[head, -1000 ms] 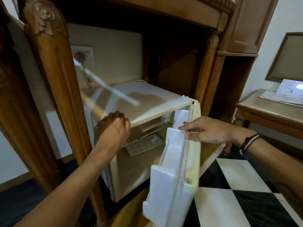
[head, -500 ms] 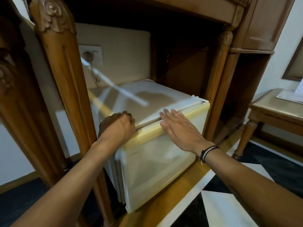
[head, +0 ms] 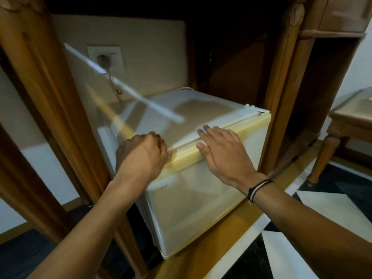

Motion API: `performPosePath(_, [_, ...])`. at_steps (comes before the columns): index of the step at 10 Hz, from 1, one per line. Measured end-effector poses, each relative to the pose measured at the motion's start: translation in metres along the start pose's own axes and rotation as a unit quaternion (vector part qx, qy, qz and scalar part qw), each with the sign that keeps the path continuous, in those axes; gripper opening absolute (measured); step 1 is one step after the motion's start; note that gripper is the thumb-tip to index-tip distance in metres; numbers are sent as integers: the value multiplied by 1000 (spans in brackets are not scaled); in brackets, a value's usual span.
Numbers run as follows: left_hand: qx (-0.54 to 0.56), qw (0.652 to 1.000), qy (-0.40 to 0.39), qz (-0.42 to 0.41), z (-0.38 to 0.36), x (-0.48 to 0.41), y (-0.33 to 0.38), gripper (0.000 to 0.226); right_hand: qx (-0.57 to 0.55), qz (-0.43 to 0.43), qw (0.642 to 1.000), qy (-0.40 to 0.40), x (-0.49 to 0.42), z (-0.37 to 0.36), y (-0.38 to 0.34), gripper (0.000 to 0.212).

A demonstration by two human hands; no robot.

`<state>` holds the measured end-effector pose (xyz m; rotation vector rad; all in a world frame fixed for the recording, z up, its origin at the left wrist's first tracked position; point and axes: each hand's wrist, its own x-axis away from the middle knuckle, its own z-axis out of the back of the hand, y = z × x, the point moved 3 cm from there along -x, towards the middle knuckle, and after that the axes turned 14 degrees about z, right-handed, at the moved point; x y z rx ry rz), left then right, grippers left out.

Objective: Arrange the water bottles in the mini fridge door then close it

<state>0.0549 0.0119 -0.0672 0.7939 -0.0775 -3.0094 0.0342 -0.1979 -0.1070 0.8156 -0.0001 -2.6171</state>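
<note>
1. Mini fridge (head: pixel 191 121) at centre, door (head: pixel 201 200) closed; bottles not visible.
2. Left hand (head: pixel 141 158) clenched at door's top corner, 9 o'clock.
3. Right hand (head: pixel 223 154) flat, fingers spread, on door's top edge, 3 o'clock.

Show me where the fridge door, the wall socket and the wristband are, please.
fridge door (head: pixel 197 200), head view: bare white front panel, below the hands.
wall socket (head: pixel 105 59), head view: middle of the plate, by the plug.
wristband (head: pixel 258 188), head view: dark cords across the right wrist.
</note>
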Motion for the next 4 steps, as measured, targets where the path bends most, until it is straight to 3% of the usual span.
performPosePath(1, [109, 994, -23, 5, -15, 0, 1, 49, 19, -12, 995, 96, 1, -15, 1, 56])
performPosePath(2, [68, 996, -38, -34, -16, 0, 0, 59, -8, -24, 995, 101, -1, -21, -2, 52])
performPosePath(3, [-145, 976, -114, -117, 5, -12, 10, 56, -58, -59, 996, -41, -12, 6, -11, 55])
performPosePath(4, [-160, 958, -204, -123, 38, -20, 25, 77, -135, -96, 966, -197, -26, 49, -9, 64])
